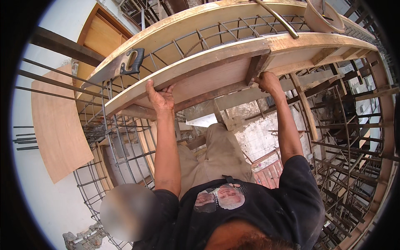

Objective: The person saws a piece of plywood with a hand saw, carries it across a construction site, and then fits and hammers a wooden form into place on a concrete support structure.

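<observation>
A long plywood panel [212, 82] framed with timber battens stands on edge in front of me, along a curved rebar cage [202, 38]. My left hand [160, 96] is closed on the panel's left part, thumb up against its top batten and fingers reaching over the inner face. Farther right, my right hand [268, 82] has its fingers curled at the lower batten, where a short crosspiece meets it; some fingertips are hidden. Left of the panel's top edge, a handsaw [109, 71] with a black handle lies across the rebar.
A metal bar-like tool [280, 20] and a pale bucket [320, 18] rest on the formwork at the upper right. Loose curved plywood [58, 129] leans at the left beside protruding rebar. Below me is a drop to a tiled floor [260, 133]; timber scaffolding [346, 133] crowds the right.
</observation>
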A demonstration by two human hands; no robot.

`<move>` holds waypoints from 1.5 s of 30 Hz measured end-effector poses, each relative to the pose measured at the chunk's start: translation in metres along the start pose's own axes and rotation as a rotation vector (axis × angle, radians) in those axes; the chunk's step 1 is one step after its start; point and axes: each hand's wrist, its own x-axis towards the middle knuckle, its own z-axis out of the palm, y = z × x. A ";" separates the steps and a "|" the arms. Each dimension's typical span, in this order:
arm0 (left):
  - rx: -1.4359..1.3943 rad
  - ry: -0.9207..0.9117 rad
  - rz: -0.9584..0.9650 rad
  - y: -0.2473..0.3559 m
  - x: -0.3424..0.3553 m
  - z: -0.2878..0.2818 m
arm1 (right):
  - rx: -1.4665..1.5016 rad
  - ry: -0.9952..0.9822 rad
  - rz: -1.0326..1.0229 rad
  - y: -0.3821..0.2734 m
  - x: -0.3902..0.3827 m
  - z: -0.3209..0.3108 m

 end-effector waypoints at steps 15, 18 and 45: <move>-0.067 -0.011 -0.007 -0.011 -0.005 -0.009 | -0.304 0.402 -0.112 -0.005 0.090 -0.185; -0.034 0.002 0.010 -0.005 0.004 -0.005 | -0.403 0.566 -0.163 0.004 0.106 -0.166; -0.134 0.012 -0.130 0.019 -0.013 -0.003 | 1.216 -0.364 -0.225 -0.083 -0.215 0.033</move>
